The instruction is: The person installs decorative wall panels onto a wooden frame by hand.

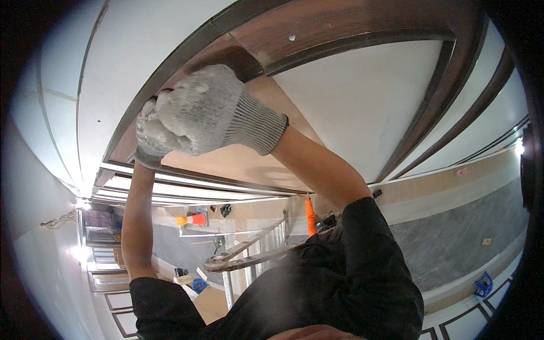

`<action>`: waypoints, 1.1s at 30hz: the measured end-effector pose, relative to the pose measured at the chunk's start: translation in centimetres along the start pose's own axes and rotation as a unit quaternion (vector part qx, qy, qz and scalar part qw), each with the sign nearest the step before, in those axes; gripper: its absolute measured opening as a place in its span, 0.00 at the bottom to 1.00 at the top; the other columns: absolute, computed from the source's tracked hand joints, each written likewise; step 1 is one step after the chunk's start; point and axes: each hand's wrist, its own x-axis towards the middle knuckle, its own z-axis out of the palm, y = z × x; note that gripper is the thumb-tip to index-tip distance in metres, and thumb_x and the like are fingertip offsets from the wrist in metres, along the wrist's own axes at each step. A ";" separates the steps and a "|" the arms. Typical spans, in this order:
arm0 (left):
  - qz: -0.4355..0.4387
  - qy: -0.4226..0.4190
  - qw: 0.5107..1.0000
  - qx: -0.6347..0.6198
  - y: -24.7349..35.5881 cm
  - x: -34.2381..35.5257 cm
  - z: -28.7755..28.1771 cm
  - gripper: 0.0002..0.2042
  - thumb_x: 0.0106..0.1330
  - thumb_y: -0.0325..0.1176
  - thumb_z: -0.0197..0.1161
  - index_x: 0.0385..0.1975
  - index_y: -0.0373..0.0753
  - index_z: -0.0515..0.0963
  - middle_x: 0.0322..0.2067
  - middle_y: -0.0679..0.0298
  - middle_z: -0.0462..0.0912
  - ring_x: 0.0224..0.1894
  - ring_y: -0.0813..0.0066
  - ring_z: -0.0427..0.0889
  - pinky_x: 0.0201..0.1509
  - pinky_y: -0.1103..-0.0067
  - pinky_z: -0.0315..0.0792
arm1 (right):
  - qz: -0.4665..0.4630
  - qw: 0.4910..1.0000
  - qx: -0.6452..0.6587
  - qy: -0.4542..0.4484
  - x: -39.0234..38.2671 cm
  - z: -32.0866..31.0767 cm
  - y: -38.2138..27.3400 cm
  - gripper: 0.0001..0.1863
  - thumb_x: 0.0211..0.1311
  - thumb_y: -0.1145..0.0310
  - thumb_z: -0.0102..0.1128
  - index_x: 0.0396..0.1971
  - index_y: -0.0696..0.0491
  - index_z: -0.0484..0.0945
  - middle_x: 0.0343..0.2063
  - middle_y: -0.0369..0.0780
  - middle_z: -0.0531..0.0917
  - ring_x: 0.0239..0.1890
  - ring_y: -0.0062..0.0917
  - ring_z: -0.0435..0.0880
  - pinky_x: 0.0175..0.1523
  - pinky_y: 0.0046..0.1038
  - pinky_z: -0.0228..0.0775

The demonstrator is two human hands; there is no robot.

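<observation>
The long, dark-brown wooden frame [340, 25] spans before me; my grey knit-gloved right hand [201, 110] and grey knit-gloved left hand [152, 134] bunch together at its left part, seemingly for steadiness; fingers look curled, but I cannot tell whether they grip anything.

It looks like a building's hallway being fitted out. Around the hands [207, 107] runs dark wood trim [351, 20], with a white panel [362, 85] to their right. Well below them are a ladder [241, 262], an orange cone [197, 219] and loose items [199, 285] near grey flooring [453, 226]; bright lamps [83, 254] glow to their lower left.
</observation>
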 end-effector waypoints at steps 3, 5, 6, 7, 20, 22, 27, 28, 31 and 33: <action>0.044 -0.018 0.996 0.081 0.3 0.7 -0.4 0.18 0.57 0.44 0.70 0.43 0.41 0.80 0.42 0.61 0.82 0.41 0.61 0.79 0.47 0.67 0.73 | 0.027 0.998 -0.044 -0.022 -0.7 -0.2 -0.1 0.12 0.62 0.54 0.65 0.32 0.47 0.82 0.17 0.36 0.82 0.20 0.30 0.84 0.26 0.35 0.78; 0.050 -0.022 0.996 0.070 -0.1 0.1 -0.3 0.18 0.57 0.46 0.69 0.43 0.42 0.81 0.43 0.61 0.82 0.39 0.61 0.77 0.45 0.66 0.72 | 0.037 0.998 -0.038 -0.042 -0.8 0.1 0.2 0.12 0.61 0.54 0.65 0.34 0.47 0.82 0.20 0.36 0.83 0.21 0.30 0.85 0.26 0.35 0.78; 0.040 -0.019 0.998 0.043 -0.5 -0.5 0.0 0.18 0.57 0.47 0.68 0.43 0.42 0.81 0.44 0.62 0.82 0.38 0.61 0.77 0.44 0.66 0.72 | 0.016 1.000 -0.025 0.003 -0.8 0.4 0.4 0.12 0.61 0.55 0.65 0.34 0.48 0.81 0.23 0.37 0.84 0.23 0.29 0.85 0.26 0.34 0.78; 0.031 -0.016 0.999 0.016 -0.8 -0.9 0.3 0.19 0.57 0.47 0.68 0.43 0.43 0.81 0.44 0.62 0.82 0.38 0.61 0.76 0.44 0.66 0.71 | -0.006 0.999 -0.012 0.048 -0.9 0.7 0.5 0.13 0.60 0.55 0.66 0.34 0.48 0.81 0.26 0.37 0.85 0.25 0.28 0.86 0.26 0.34 0.78; 0.034 -0.034 0.997 0.058 -0.6 -0.5 1.1 0.22 0.59 0.47 0.66 0.50 0.44 0.77 0.46 0.63 0.77 0.43 0.63 0.76 0.53 0.68 0.72 | 0.005 0.994 -0.101 0.035 -1.0 0.2 0.0 0.12 0.68 0.54 0.62 0.35 0.45 0.85 0.20 0.36 0.83 0.23 0.29 0.85 0.27 0.33 0.77; 0.019 -0.064 0.996 0.058 -0.4 -0.6 1.2 0.19 0.62 0.47 0.63 0.50 0.45 0.76 0.45 0.65 0.74 0.43 0.65 0.75 0.53 0.71 0.72 | 0.042 0.995 -0.078 -0.040 -0.9 -1.0 -1.2 0.12 0.69 0.53 0.60 0.34 0.45 0.85 0.20 0.37 0.83 0.23 0.29 0.85 0.27 0.33 0.77; 0.043 -0.093 0.989 0.105 2.2 2.9 -1.6 0.19 0.62 0.46 0.60 0.50 0.45 0.76 0.46 0.67 0.73 0.44 0.68 0.75 0.53 0.71 0.74 | 0.007 0.979 -0.001 -0.202 -0.2 -2.4 0.1 0.17 0.73 0.53 0.57 0.30 0.48 0.86 0.18 0.39 0.81 0.19 0.29 0.82 0.26 0.33 0.74; 0.012 -0.095 0.994 0.052 2.6 3.2 -2.3 0.20 0.61 0.45 0.60 0.50 0.44 0.77 0.48 0.68 0.74 0.46 0.68 0.76 0.53 0.71 0.74 | -0.010 0.982 0.038 -0.183 0.3 -2.2 0.7 0.19 0.74 0.52 0.56 0.28 0.48 0.86 0.16 0.39 0.80 0.17 0.28 0.80 0.25 0.34 0.72; 0.085 0.028 0.996 0.028 0.2 0.8 -0.5 0.20 0.60 0.44 0.63 0.51 0.45 0.78 0.55 0.69 0.76 0.49 0.65 0.77 0.55 0.70 0.76 | -0.027 0.979 0.076 -0.188 1.8 -1.7 0.8 0.22 0.74 0.52 0.56 0.23 0.49 0.85 0.14 0.38 0.77 0.14 0.28 0.76 0.23 0.34 0.68; 0.051 0.008 0.998 -0.043 -0.3 -0.1 0.9 0.20 0.60 0.44 0.64 0.52 0.45 0.79 0.57 0.69 0.76 0.50 0.64 0.77 0.55 0.70 0.76 | -0.023 0.974 0.072 -0.214 1.9 -1.7 1.1 0.23 0.74 0.53 0.56 0.21 0.50 0.84 0.13 0.38 0.76 0.13 0.28 0.75 0.22 0.34 0.66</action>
